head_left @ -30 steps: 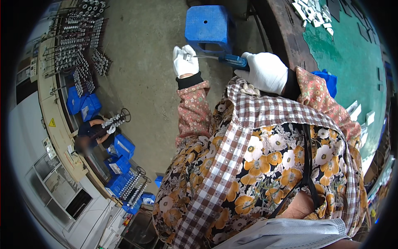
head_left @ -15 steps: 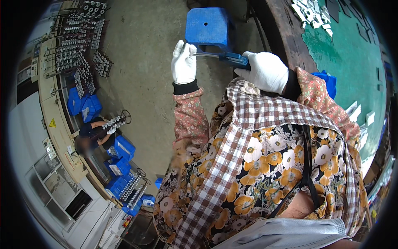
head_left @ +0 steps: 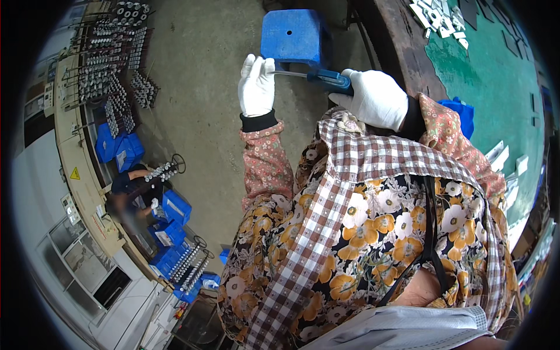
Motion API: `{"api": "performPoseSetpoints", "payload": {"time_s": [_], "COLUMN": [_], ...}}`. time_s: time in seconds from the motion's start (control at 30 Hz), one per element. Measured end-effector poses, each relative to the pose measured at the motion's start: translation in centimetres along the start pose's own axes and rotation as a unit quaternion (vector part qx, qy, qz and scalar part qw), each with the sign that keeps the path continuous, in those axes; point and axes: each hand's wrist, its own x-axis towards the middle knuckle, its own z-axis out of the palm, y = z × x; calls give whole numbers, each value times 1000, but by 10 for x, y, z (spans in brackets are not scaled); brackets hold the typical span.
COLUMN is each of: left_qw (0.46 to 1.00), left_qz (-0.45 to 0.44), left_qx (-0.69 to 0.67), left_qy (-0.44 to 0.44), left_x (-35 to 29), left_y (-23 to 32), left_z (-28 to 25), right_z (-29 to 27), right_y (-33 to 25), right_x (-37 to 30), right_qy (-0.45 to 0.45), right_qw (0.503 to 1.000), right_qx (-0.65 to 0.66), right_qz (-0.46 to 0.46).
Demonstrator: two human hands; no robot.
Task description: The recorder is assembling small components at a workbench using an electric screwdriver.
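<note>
In a white glove, my right hand (head_left: 379, 100) is closed round the handle of a blue-handled tool (head_left: 331, 80) with a thin metal shaft. The shaft points left, and its tip meets the fingers of my left hand (head_left: 255, 86), also gloved in white. Those fingers are raised and bent together at the tip; whether a small part is pinched in them is hidden. Both hands are held up in front of my body, above the concrete floor. Just beyond them stands a blue plastic stool (head_left: 291, 38).
To the right is a green-topped table (head_left: 466, 76) with white pieces (head_left: 440, 18) and dark flat plates on it. A blue bag (head_left: 461, 114) is near my right sleeve. At left, a co-worker (head_left: 131, 189) is among blue bins (head_left: 175, 207) and racks of small parts (head_left: 119, 105).
My left hand has shifted slightly up and left, its fingers a little straighter. The tool stays in my right hand. The co-worker's hand has moved from the rod of parts towards the bins.
</note>
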Motion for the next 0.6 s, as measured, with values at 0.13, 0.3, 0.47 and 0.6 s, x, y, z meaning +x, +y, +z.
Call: {"api": "performPoseSetpoints", "payload": {"time_s": [0.13, 0.3, 0.47, 0.6], "left_qw": [998, 993, 998, 998], "left_qz": [29, 47, 57, 42], "left_qx": [63, 94, 41, 40], "left_qy": [13, 45, -3, 30], "left_x": [-3, -1, 3, -5], "left_y": [3, 5, -2, -2], "left_z": [-6, -8, -4, 9], "right_z": [-2, -1, 2, 0], "right_y": [-2, -6, -7, -11], "right_x": [-2, -3, -3, -3], "right_qy": [15, 6, 8, 32], "right_qw": [1000, 1000, 1000, 999], "right_qx": [-10, -7, -18, -29], "right_qz": [-7, -9, -14, -9]}}
